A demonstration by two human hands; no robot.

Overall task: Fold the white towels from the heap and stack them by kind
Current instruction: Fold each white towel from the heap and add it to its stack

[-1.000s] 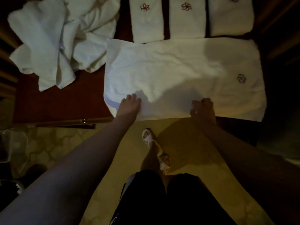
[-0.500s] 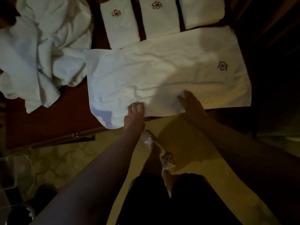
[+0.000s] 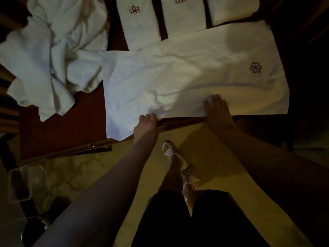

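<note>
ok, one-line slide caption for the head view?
Both hands at near edge of spread towel; heap left, folded stacks behind.

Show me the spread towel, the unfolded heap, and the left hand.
spread towel (image 3: 187, 75), head view, its wrinkled middle.
unfolded heap (image 3: 53, 50), head view, its bunched centre.
left hand (image 3: 146, 124), head view, its back.

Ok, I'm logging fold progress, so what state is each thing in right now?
Spread towel: laid flat on the table, wrinkled, near left corner hanging over the edge.
Towel heap: crumpled, unfolded.
Three folded towels: folded, side by side along the far edge.
Left hand: grips the spread towel's near edge.
Right hand: fingers flat on the towel near that edge.
Table: bare red-brown top at the near left.
</note>
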